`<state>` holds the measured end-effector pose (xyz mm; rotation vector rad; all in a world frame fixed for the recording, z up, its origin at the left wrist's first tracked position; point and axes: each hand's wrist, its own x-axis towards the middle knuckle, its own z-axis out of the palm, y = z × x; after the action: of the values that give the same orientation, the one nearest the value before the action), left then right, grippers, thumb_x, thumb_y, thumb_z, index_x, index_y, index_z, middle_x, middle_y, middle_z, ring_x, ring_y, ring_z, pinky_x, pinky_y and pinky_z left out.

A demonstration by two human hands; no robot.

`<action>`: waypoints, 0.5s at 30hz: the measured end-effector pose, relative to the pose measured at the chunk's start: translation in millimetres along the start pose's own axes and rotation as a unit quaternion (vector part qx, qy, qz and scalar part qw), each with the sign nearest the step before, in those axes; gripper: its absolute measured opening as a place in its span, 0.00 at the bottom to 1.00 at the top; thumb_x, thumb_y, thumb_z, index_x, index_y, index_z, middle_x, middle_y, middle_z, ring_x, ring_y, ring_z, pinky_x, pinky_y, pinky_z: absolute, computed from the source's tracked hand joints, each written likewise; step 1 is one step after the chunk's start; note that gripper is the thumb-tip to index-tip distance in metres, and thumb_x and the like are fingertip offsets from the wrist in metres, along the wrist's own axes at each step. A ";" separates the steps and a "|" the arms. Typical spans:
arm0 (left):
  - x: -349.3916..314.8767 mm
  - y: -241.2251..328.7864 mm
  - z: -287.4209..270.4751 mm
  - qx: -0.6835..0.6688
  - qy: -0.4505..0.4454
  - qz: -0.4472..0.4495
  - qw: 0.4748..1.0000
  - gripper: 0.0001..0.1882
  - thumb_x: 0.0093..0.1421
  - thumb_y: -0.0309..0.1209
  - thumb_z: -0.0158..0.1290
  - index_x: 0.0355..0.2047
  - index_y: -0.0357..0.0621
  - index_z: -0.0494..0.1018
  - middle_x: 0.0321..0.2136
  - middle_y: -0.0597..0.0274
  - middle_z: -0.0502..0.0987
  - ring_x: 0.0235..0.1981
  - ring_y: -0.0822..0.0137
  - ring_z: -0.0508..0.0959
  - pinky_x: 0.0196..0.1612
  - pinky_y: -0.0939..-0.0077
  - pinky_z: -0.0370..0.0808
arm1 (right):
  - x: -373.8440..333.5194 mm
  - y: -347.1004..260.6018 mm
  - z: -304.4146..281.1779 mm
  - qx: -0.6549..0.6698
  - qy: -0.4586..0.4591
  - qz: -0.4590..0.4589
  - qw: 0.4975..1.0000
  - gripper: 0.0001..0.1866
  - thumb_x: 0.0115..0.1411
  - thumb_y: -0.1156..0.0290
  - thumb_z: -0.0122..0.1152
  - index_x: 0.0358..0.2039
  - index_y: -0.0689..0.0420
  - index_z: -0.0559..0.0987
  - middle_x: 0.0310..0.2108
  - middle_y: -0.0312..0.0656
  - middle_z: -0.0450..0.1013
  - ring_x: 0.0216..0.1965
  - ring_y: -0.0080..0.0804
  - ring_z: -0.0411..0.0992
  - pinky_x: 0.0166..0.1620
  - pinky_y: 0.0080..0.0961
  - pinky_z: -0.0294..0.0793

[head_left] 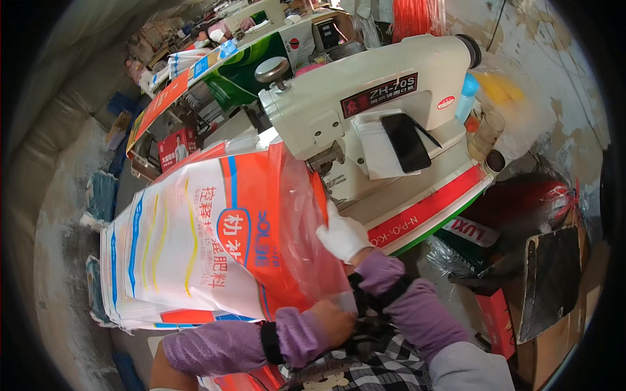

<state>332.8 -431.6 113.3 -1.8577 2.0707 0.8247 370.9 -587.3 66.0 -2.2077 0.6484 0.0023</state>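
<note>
A white and orange printed sack [176, 228] lies in front of me, its orange mouth end turned toward a cream sewing machine [385, 78]. Clear plastic liner [303, 221] shows at the sack's mouth. In a white glove, my right hand [344, 238] pinches the mouth edge just below the machine's needle area. My left hand [332, 322], bare and closed in a fist, grips the near corner of the mouth and liner close to my body. Its fingertips are partly hidden. Purple sleeves cover both forearms.
A black phone [405, 143] and a pen rest on white paper on the machine bed. Beside them stand a blue bottle [467, 98] and a clear cup [488, 133]. Cardboard and a dark board [551, 283] stand at right. Another worktable [254, 65] with sacks is behind.
</note>
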 end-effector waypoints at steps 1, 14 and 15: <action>2.5 3.4 -8.5 0.006 0.001 0.013 1.000 0.15 0.56 0.37 0.49 0.37 0.38 0.71 0.16 0.58 0.75 0.23 0.54 0.79 0.32 0.61 0.75 | 2.6 3.2 6.5 -0.029 0.014 0.009 0.999 0.34 0.56 0.64 0.48 0.62 0.62 0.55 0.28 0.57 0.76 0.33 0.55 0.75 0.38 0.48 0.73; -46.5 -94.0 -154.1 0.137 -0.213 -0.139 0.957 0.12 0.52 0.35 0.51 0.37 0.49 0.77 0.31 0.61 0.78 0.38 0.64 0.79 0.42 0.65 0.75 | 42.4 24.5 21.0 -0.250 0.053 -0.056 0.965 0.38 0.52 0.69 0.55 0.63 0.64 0.56 0.21 0.44 0.76 0.22 0.39 0.77 0.24 0.37 0.74; -41.8 -55.3 -117.3 0.101 -0.173 -0.131 0.971 0.07 0.53 0.35 0.50 0.28 0.50 0.76 0.23 0.63 0.76 0.27 0.63 0.76 0.30 0.64 0.72 | 49.7 5.5 18.9 -0.283 0.106 -0.075 0.950 0.36 0.54 0.67 0.53 0.63 0.63 0.56 0.21 0.45 0.76 0.23 0.40 0.77 0.24 0.37 0.74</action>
<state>415.3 -463.4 217.0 -1.6880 1.5947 0.7728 415.5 -599.1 38.9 -2.8381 0.6519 -0.1468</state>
